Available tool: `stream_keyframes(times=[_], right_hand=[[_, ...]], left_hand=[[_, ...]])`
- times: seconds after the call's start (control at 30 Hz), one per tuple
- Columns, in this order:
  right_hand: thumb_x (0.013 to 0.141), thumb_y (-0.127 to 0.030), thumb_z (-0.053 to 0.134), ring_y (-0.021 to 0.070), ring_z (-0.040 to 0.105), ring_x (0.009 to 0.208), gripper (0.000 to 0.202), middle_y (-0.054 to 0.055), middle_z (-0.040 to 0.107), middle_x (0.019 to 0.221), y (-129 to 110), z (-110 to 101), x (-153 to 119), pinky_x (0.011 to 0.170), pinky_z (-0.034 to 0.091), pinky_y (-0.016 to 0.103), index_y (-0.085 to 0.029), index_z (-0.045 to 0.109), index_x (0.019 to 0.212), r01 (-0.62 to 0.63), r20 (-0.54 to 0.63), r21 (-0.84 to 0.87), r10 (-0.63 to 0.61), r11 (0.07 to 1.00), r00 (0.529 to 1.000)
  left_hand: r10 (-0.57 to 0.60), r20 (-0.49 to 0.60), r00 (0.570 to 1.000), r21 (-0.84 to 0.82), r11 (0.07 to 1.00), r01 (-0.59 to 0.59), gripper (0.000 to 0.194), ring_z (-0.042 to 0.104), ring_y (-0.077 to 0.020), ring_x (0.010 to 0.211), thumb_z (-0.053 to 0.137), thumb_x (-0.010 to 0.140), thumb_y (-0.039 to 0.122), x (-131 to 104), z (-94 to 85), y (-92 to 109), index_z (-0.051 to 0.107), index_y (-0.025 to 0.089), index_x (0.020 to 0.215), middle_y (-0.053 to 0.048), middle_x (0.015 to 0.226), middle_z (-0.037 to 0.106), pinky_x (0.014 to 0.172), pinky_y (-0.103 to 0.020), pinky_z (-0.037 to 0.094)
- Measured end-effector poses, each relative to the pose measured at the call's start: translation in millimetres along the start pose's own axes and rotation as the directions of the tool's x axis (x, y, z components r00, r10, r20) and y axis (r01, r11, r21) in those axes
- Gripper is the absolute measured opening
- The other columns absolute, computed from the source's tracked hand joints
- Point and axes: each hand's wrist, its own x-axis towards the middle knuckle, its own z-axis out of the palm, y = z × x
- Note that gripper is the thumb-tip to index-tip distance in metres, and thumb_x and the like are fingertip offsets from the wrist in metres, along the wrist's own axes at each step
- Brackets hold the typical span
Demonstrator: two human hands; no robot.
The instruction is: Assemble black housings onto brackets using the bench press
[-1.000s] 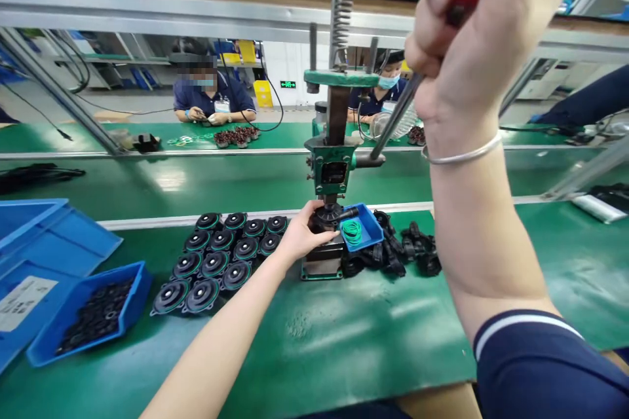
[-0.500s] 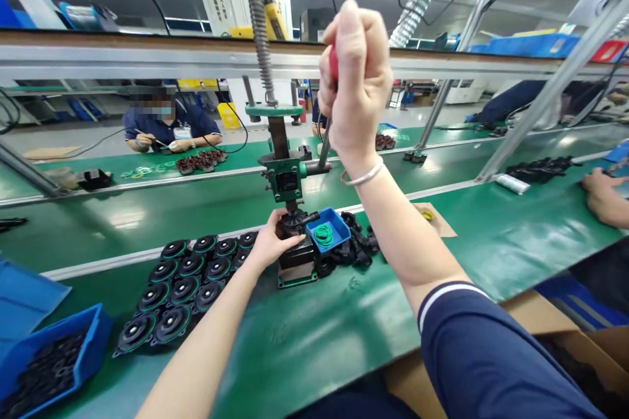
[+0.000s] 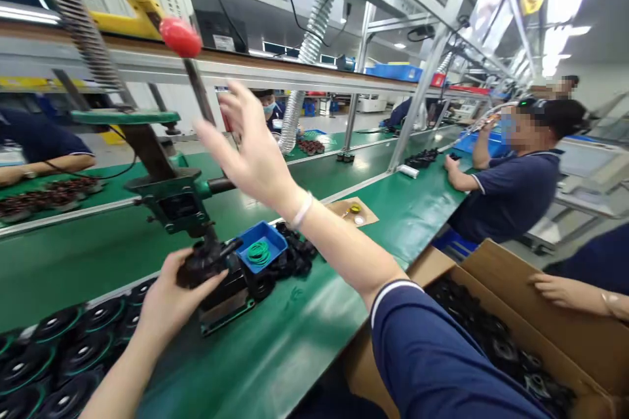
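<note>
My left hand [image 3: 170,298] grips a black round part [image 3: 201,260] sitting on the base of a green hand press [image 3: 171,196]. My right hand [image 3: 250,147] hangs open in the air, fingers spread, just right of the press lever with its red knob [image 3: 180,37]; it touches nothing. A small blue tray [image 3: 272,240] with green rubber rings [image 3: 258,253] stands to the right of the press. Behind that tray lies a heap of black parts [image 3: 295,255].
Finished black round parts with green rims [image 3: 59,353] lie in rows at the lower left. An open cardboard box [image 3: 511,334] with black parts stands at my right. A seated person in a dark blue shirt [image 3: 511,190] works further right; another person's hand [image 3: 560,291] rests on the box edge.
My right hand has let go of the red-knobbed lever and opened; the lever has swung up. The view has turned to the right. My left hand still holds the black part.
</note>
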Motion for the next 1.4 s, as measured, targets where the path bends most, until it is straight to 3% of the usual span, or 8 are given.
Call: stream_keyframes(times=[0.1,0.2,0.4,0.53,0.7,0.83,1.1,1.4], right_hand=[[0.095,-0.036,0.049,0.0108,0.048,0.128,0.048,0.008,0.049,0.136,-3.9,-13.3,-98.3,0.114,0.037,0.023,-0.014,0.033,0.134,0.008,0.205,0.103,-0.029,0.995,0.978],[0.084,-0.044,0.066,0.0161,0.056,0.115,0.056,0.007,0.058,0.121,-15.6,-15.1,-195.6,0.103,0.048,0.026,-0.015,0.045,0.127,-0.048,0.603,0.071,-0.005,0.996,0.798],[0.083,-0.015,0.060,0.0277,0.053,0.117,0.057,0.015,0.051,0.127,-16.0,1.9,-290.8,0.100,0.050,0.046,-0.017,0.042,0.136,-0.177,0.471,-0.345,0.334,0.922,0.817],[0.088,-0.020,0.054,0.0288,0.058,0.111,0.055,0.016,0.054,0.124,21.5,-14.7,-316.9,0.092,0.055,0.047,-0.017,0.038,0.141,-0.136,0.361,-0.422,0.304,0.896,0.882],[0.094,-0.040,0.050,0.0316,0.064,0.096,0.063,0.021,0.060,0.115,113.0,-73.8,-335.5,0.078,0.058,0.046,-0.007,0.034,0.144,-0.031,0.204,-0.594,0.187,0.804,0.961],[0.094,-0.051,0.044,0.0330,0.065,0.087,0.071,0.026,0.062,0.104,164.1,-115.4,-339.3,0.072,0.056,0.045,0.005,0.040,0.137,-0.019,0.157,-0.763,0.214,0.646,0.964],[0.094,-0.050,0.047,0.0271,0.061,0.110,0.063,0.020,0.059,0.122,175.4,-134.5,-349.0,0.094,0.052,0.040,-0.006,0.039,0.138,-0.136,0.186,-0.781,0.434,0.610,0.881],[0.094,-0.044,0.040,0.0425,0.053,0.111,0.067,0.040,0.048,0.120,277.2,-183.2,-275.6,0.091,0.042,0.061,0.012,0.037,0.131,-0.383,-0.059,-0.815,0.595,0.435,0.802]], left_hand=[[0.108,-0.006,0.994,-0.146,0.983,-0.107,0.058,0.065,-0.0338,0.108,0.074,0.065,0.050,-55.3,27.8,-11.5,0.055,0.026,0.114,-0.007,0.113,0.067,0.096,-0.052,0.052],[0.180,0.172,0.968,-0.242,0.961,-0.136,0.040,0.069,-0.0321,0.099,0.071,0.067,0.038,-102.6,77.6,-15.9,0.061,0.024,0.104,-0.006,0.106,0.070,0.089,-0.049,0.057],[0.248,0.253,0.935,-0.349,0.925,-0.151,0.047,0.064,-0.0283,0.112,0.055,0.073,0.011,-131.7,142.2,5.2,0.053,0.024,0.119,-0.010,0.118,0.064,0.098,-0.051,0.053],[0.297,0.292,0.909,-0.413,0.897,-0.160,0.069,0.050,-0.0278,0.132,0.059,0.076,0.013,-117.1,112.9,15.6,0.033,0.025,0.139,-0.014,0.140,0.049,0.109,-0.051,0.044],[0.045,-0.100,0.994,-0.550,0.830,-0.092,0.068,0.040,-0.0261,0.140,0.064,0.085,0.031,-36.5,37.8,25.4,0.027,0.027,0.141,-0.014,0.151,0.036,0.114,-0.046,0.038],[-0.014,-0.125,0.992,-0.637,0.768,-0.070,0.051,0.063,-0.0264,0.115,0.072,0.076,0.043,27.8,3.2,32.1,0.053,0.017,0.116,-0.013,0.120,0.066,0.104,-0.043,0.049],[-0.166,-0.227,0.960,-0.490,0.871,0.034,0.031,0.072,-0.0257,0.092,0.079,0.066,0.039,35.0,-3.6,45.3,0.067,0.022,0.088,-0.001,0.090,0.076,0.092,-0.044,0.059],[0.004,-0.371,0.929,-0.113,0.992,-0.050,0.041,0.071,-0.0264,0.074,0.067,0.070,0.065,30.8,-4.4,33.3,0.068,0.027,0.085,0.001,0.078,0.074,0.066,-0.040,0.058]])
